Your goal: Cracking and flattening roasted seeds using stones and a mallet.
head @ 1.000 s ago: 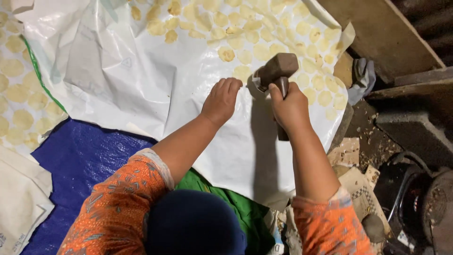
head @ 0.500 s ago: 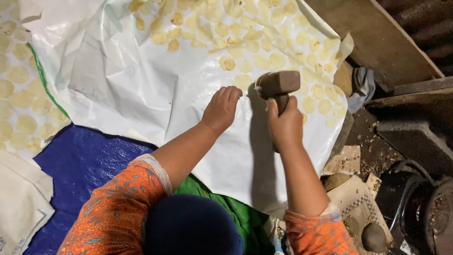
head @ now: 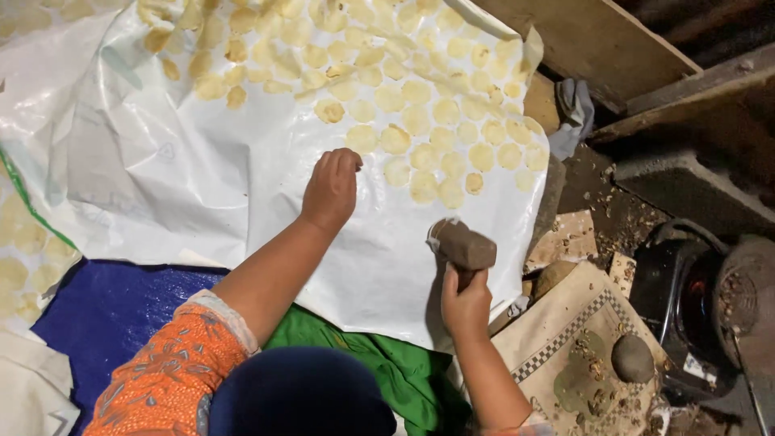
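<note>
In the head view, your right hand (head: 466, 303) sits right of centre in the lower half of the frame, fist wrapped tight around the short handle of a brown, blocky mallet (head: 463, 246), whose head stands just above your knuckles over the white plastic sheet (head: 202, 186). The mallet looks dense, stiff and head-heavy, so grip it low on the handle, as you do now, and expect the head to pull forward. Your left hand (head: 331, 190) lies at the centre of the frame, fingers curled loosely and resting on the sheet, holding nothing that shows. Just above and to the right of it lie rows of pale yellow, round, flattened discs (head: 420, 121), spreading to the upper right of the sheet; the nearest sit just beside your fingertips. They look thin, light and easily torn, so lift one by its edge. The sheet itself looks slick and crinkly. At lower right, a round grey stone (head: 632, 358) rests on a checker-edged cloth mat (head: 565, 339).
</note>
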